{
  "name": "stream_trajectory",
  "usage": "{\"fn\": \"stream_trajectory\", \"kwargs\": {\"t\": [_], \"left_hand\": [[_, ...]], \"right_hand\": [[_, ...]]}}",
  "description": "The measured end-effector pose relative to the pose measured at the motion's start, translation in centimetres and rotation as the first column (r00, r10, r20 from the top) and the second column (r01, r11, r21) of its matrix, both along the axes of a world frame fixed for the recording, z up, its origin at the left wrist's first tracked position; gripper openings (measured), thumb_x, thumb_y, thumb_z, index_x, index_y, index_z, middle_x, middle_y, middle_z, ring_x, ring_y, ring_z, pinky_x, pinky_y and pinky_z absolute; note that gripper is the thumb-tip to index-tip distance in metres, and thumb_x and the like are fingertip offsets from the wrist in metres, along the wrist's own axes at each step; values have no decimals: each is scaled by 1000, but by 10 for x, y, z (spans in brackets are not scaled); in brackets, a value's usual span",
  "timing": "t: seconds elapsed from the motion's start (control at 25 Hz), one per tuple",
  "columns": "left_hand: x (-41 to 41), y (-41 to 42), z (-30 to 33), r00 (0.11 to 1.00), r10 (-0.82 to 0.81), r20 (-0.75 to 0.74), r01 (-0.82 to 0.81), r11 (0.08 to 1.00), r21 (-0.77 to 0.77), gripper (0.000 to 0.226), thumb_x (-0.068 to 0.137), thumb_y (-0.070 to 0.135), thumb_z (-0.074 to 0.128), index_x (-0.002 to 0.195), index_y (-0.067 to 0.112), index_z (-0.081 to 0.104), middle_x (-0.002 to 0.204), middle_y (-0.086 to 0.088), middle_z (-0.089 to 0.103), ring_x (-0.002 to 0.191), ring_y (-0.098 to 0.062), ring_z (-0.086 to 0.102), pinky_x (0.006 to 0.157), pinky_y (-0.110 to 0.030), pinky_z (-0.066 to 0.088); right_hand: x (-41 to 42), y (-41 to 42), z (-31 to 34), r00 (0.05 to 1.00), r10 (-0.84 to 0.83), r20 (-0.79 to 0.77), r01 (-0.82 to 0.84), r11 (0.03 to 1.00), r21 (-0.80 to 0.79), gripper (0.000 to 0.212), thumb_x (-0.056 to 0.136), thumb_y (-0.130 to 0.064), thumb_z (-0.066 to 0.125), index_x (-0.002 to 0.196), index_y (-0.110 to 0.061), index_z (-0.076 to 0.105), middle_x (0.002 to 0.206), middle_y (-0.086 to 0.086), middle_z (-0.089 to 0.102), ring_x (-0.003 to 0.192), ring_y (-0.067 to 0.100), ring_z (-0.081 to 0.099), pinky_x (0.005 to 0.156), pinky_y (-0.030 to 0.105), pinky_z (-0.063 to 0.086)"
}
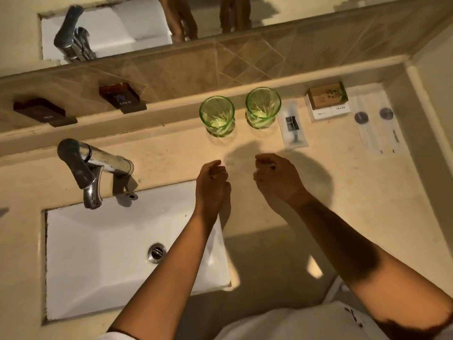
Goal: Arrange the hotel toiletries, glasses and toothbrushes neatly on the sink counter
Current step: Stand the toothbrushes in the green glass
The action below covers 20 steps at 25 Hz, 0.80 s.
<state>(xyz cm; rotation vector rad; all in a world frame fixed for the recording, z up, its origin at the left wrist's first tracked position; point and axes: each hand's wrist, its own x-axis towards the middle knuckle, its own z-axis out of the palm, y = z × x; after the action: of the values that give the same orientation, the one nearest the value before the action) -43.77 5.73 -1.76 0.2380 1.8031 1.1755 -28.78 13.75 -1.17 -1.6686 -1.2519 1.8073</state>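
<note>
We saw two green-tinted clear drinking glasses [217, 115] [263, 107] standing upright side by side at the back of the beige stone sink counter [171, 148]. A clear-wrapped razor packet [293, 125] lay just right of them, then small white and brown boxes [327, 101] and flat white toothbrush packets [377, 123]. Left hand [212, 182] and right hand [277, 177] hovered near the glasses, fingers loosely curled; whether they pinched anything, we couldn't tell.

Head camera looks steeply down, close above the sink counter [171, 153] toward the mirror [294, 11].
</note>
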Motion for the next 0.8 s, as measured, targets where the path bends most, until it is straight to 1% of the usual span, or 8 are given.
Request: {"fn": "stream_trajectory", "kwargs": {"t": [0.12,0.2,0.32,0.4,0.56,0.64,0.72,0.8], "left_hand": [[38,-39,1,996,-91,-3,91,995,-37,29,97,-2,50,118,14,63,99,-6,68,82,-17,64,67,-29,53],[61,-58,-1,988,-138,67,142,988,-58,25,98,-1,48,115,10,62,97,-11,62,78,-18,56,61,-24,49],[85,-79,-7,926,-343,-158,332,939,-90,29,90,7,53,118,13,62,113,-8,63,97,-21,59,82,-29,52],[98,-86,-6,825,-476,-305,457,879,-137,42,85,14,53,126,13,61,126,-6,63,113,-21,60,100,-36,50],[128,-90,-5,583,-660,-474,639,733,-234,46,86,11,54,131,6,59,127,-13,62,119,-28,56,99,-33,43],[140,-94,-8,379,-734,-564,702,625,-341,40,80,15,54,118,6,65,115,-15,65,113,-36,56,93,-40,46],[148,-100,-14,260,-751,-607,706,577,-412,24,73,17,54,93,7,61,97,-14,60,99,-39,54,82,-42,47],[151,-110,-17,197,-773,-604,720,532,-445,26,73,17,56,96,6,59,113,-18,57,109,-42,52,91,-46,48]], "right_hand": [[60,-31,7,993,37,116,-41,999,32,25,88,-3,61,103,-20,71,97,11,74,83,31,71,74,42,60],[98,-52,10,946,100,309,-148,980,136,25,86,-8,62,101,-25,71,93,4,75,82,23,72,76,39,61],[147,-82,13,890,101,445,-214,954,210,20,87,-14,65,102,-25,73,83,-4,75,80,12,71,72,22,53],[178,-102,16,873,51,486,-178,959,221,19,88,-14,65,102,-23,74,79,-5,73,77,11,69,69,18,50],[234,-137,13,817,4,576,-155,965,213,17,88,-13,67,103,-16,75,89,1,73,79,14,63,76,25,49],[254,-148,12,780,-22,626,-159,959,233,15,88,-13,67,101,-11,75,92,6,73,82,18,63,77,27,48],[280,-155,13,717,-85,692,-103,969,226,10,89,-19,67,88,-10,72,81,7,69,80,25,64,72,32,49],[308,-158,6,615,-15,788,-130,984,121,30,90,-32,66,72,-9,62,63,4,57,72,29,62,63,32,45]]}}
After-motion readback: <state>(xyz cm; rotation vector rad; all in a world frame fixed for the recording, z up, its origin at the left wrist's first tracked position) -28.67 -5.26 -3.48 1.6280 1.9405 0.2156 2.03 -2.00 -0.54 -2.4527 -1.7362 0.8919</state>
